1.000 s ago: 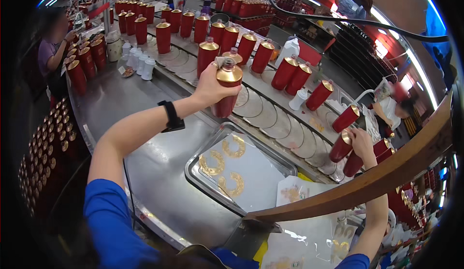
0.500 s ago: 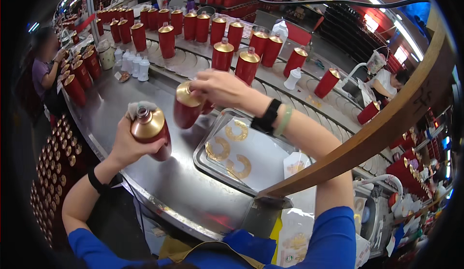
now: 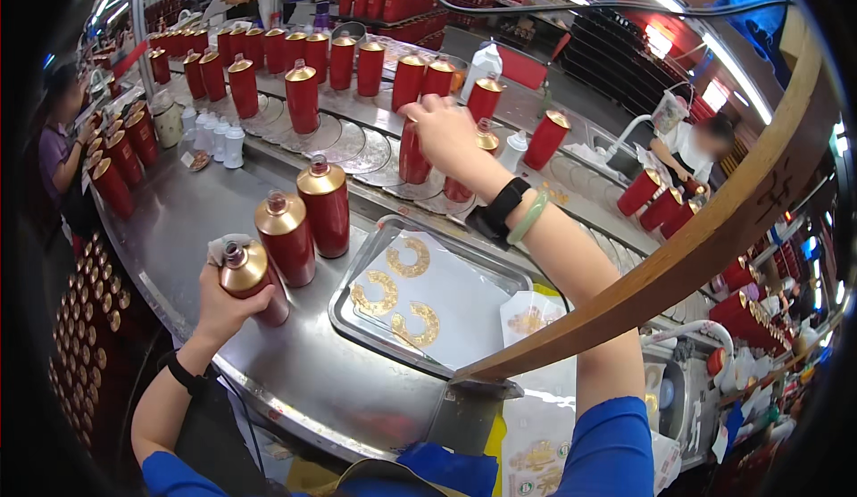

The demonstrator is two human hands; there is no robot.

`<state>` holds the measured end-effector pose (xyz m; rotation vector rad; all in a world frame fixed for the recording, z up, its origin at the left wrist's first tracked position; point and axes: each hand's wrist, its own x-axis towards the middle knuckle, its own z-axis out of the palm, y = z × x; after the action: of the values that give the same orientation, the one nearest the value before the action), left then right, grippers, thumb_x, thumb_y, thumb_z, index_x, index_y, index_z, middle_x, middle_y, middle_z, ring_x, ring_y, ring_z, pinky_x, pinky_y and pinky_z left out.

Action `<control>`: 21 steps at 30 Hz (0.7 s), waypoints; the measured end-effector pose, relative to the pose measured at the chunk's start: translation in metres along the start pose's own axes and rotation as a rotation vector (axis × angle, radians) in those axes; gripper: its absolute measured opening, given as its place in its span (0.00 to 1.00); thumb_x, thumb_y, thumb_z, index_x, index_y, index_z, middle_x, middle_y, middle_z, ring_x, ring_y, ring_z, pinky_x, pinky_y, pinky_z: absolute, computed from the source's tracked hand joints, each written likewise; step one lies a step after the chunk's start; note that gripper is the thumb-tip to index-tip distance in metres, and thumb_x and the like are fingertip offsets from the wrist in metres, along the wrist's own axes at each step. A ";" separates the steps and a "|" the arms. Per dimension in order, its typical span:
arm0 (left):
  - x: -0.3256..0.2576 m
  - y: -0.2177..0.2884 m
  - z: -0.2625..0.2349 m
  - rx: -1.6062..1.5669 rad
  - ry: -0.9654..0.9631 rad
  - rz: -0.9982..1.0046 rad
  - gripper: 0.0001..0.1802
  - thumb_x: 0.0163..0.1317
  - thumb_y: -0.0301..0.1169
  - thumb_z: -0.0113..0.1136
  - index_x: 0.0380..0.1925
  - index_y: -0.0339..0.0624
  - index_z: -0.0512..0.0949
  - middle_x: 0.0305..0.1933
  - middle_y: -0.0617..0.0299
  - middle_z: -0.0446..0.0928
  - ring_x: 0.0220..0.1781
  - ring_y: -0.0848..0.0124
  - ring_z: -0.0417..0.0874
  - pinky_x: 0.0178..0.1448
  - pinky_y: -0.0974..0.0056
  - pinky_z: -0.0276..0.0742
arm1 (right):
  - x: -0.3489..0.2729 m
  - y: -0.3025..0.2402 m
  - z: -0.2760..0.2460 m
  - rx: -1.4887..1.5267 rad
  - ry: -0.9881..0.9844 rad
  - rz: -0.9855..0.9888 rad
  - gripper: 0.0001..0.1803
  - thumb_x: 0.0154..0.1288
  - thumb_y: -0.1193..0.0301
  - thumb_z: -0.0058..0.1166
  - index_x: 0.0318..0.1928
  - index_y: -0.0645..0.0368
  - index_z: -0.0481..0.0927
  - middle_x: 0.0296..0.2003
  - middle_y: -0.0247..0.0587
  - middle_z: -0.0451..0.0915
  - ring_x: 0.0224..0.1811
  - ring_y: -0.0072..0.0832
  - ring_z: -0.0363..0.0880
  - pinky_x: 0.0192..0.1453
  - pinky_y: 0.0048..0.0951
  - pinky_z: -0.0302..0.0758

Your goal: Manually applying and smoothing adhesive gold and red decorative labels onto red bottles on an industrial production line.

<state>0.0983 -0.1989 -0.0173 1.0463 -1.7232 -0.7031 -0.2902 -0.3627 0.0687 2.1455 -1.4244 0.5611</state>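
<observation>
My left hand (image 3: 217,299) is wrapped round a red bottle (image 3: 259,287) with a gold shoulder and open clear neck, slightly tilted above the steel table. A pale cloth (image 3: 220,247) is bunched between that hand and the neck. Just beyond, two similar bottles, a nearer one (image 3: 287,238) and a farther one (image 3: 323,204), stand upright on the table. My right hand (image 3: 439,131) reaches over to the conveyor, its fingers closed round the top of another red bottle (image 3: 413,160); the hand hides that bottle's neck.
A metal tray (image 3: 355,329) holds a white sheet with gold C-shaped pieces (image 3: 414,323). Red bottles line the conveyor (image 3: 353,144). Small white bottles (image 3: 233,146) stand at the far left. A wooden beam (image 3: 625,292) arches across the right. Co-workers sit at left and right.
My right hand has let go of a bottle, which now stands on the table, and moved right and away to one on the conveyor. The left hand's bottle is lower and further left.
</observation>
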 end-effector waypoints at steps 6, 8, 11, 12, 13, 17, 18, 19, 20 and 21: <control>-0.004 -0.004 0.003 -0.089 0.090 -0.112 0.39 0.47 0.27 0.80 0.61 0.40 0.73 0.57 0.60 0.78 0.59 0.68 0.80 0.66 0.61 0.76 | -0.044 0.076 0.007 -0.229 -0.225 0.174 0.29 0.75 0.65 0.51 0.74 0.33 0.70 0.49 0.42 0.82 0.54 0.45 0.81 0.57 0.47 0.72; -0.002 -0.004 0.001 0.055 0.075 -0.040 0.40 0.48 0.27 0.81 0.62 0.38 0.72 0.57 0.59 0.78 0.58 0.68 0.81 0.66 0.61 0.77 | -0.052 0.081 -0.003 -0.210 -0.208 0.201 0.30 0.77 0.64 0.50 0.76 0.27 0.66 0.49 0.41 0.83 0.53 0.42 0.84 0.58 0.49 0.70; -0.001 -0.002 0.004 -0.067 0.076 -0.098 0.39 0.48 0.27 0.80 0.61 0.37 0.72 0.57 0.59 0.78 0.58 0.69 0.81 0.66 0.61 0.77 | -0.057 0.085 -0.015 -0.191 -0.319 0.270 0.28 0.77 0.64 0.50 0.74 0.28 0.67 0.49 0.42 0.84 0.55 0.43 0.84 0.59 0.55 0.70; -0.001 -0.004 0.003 -0.065 0.073 -0.102 0.39 0.48 0.27 0.80 0.61 0.37 0.72 0.57 0.59 0.78 0.58 0.69 0.81 0.66 0.61 0.77 | -0.061 0.084 -0.017 -0.233 -0.363 0.355 0.26 0.78 0.63 0.50 0.73 0.29 0.68 0.50 0.43 0.84 0.55 0.44 0.84 0.58 0.60 0.71; -0.002 -0.006 0.003 -0.056 0.090 -0.074 0.39 0.48 0.27 0.80 0.62 0.38 0.72 0.57 0.60 0.78 0.58 0.69 0.81 0.67 0.62 0.76 | -0.064 0.084 -0.019 -0.275 -0.408 0.440 0.25 0.78 0.63 0.50 0.72 0.30 0.68 0.51 0.43 0.83 0.56 0.45 0.84 0.57 0.64 0.71; -0.003 -0.003 -0.002 -0.039 0.082 -0.083 0.38 0.48 0.26 0.80 0.60 0.38 0.73 0.57 0.60 0.78 0.59 0.68 0.80 0.68 0.62 0.75 | -0.073 0.090 -0.032 -0.199 -0.384 0.460 0.21 0.80 0.60 0.48 0.70 0.32 0.70 0.50 0.46 0.85 0.55 0.49 0.85 0.55 0.67 0.75; -0.002 -0.002 0.000 -0.030 0.074 -0.084 0.39 0.49 0.25 0.79 0.62 0.39 0.72 0.57 0.60 0.77 0.59 0.69 0.80 0.68 0.62 0.75 | -0.077 0.095 -0.037 -0.203 -0.388 0.467 0.21 0.80 0.60 0.48 0.70 0.32 0.70 0.50 0.46 0.85 0.55 0.49 0.85 0.55 0.67 0.75; -0.002 -0.009 0.003 -0.036 0.094 -0.020 0.38 0.50 0.25 0.79 0.62 0.39 0.72 0.58 0.60 0.77 0.59 0.69 0.80 0.68 0.62 0.75 | -0.081 0.100 -0.041 -0.160 -0.410 0.469 0.22 0.79 0.62 0.48 0.69 0.33 0.71 0.51 0.47 0.85 0.55 0.49 0.85 0.56 0.63 0.76; -0.003 -0.010 0.003 -0.044 0.079 -0.019 0.38 0.50 0.25 0.79 0.62 0.39 0.72 0.58 0.60 0.77 0.59 0.69 0.80 0.68 0.62 0.75 | -0.086 0.106 -0.045 -0.119 -0.433 0.474 0.22 0.78 0.64 0.47 0.69 0.34 0.72 0.51 0.48 0.86 0.55 0.48 0.85 0.56 0.60 0.77; 0.002 -0.009 0.009 -0.028 0.078 -0.022 0.38 0.50 0.26 0.79 0.62 0.38 0.72 0.58 0.59 0.77 0.60 0.69 0.80 0.68 0.62 0.75 | -0.098 0.118 -0.049 -0.170 -0.376 0.454 0.19 0.78 0.59 0.50 0.66 0.38 0.75 0.45 0.48 0.88 0.46 0.51 0.87 0.48 0.51 0.82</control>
<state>0.0923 -0.2049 -0.0276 1.0616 -1.6325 -0.6901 -0.4390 -0.3005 0.0707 1.8597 -2.1073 0.1792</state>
